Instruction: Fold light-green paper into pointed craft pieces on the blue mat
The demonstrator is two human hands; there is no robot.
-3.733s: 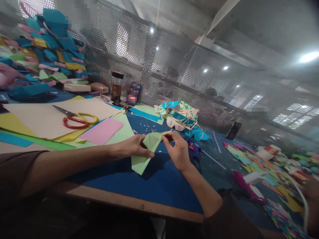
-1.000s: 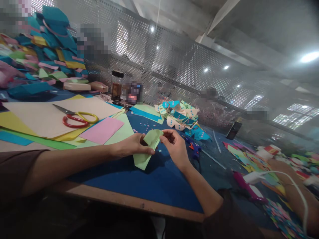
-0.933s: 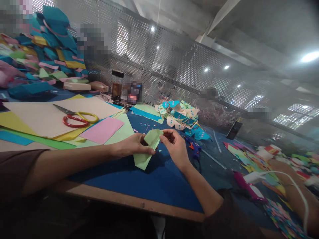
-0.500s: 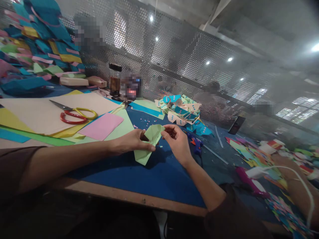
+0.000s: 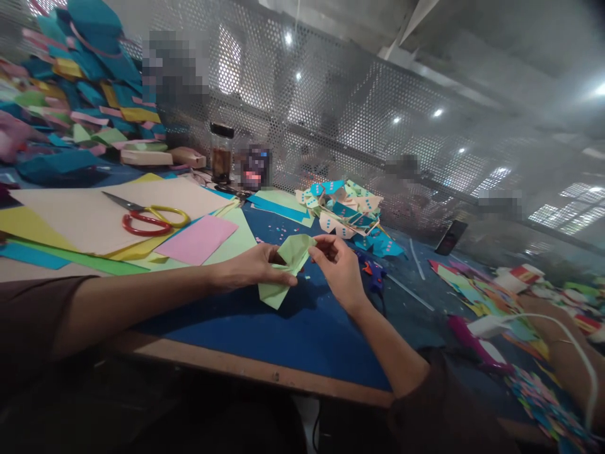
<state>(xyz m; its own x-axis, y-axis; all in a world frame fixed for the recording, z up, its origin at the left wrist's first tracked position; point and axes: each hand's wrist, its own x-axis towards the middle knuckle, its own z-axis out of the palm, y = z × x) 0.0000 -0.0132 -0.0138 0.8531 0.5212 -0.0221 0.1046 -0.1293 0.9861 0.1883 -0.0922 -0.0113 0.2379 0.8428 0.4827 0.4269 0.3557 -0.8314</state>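
Note:
A folded piece of light green paper (image 5: 293, 251) is held above the blue table top, one part of it hanging below my fingers. My left hand (image 5: 262, 266) grips it from the left, thumb on top along the fold. With thumb and index finger, my right hand (image 5: 338, 263) pinches its upper right edge. To the left lie a pink sheet (image 5: 197, 239) and scissors (image 5: 154, 219) with red and yellow handles, on a stack of coloured paper (image 5: 89, 221). A purple glue gun (image 5: 375, 275) rests just right of my right hand.
Behind my hands lies a pile of folded paper pieces (image 5: 350, 205) with dots. A jar of dark liquid (image 5: 220, 154) stands at the back. Right are a leaning phone (image 5: 450, 238), a magenta device (image 5: 477, 343) with a white cable, paper scraps and another person's arm (image 5: 562, 347).
The view has shifted slightly, so most things appear a little farther right. Both hands keep their hold on the green paper, with hardly any movement.

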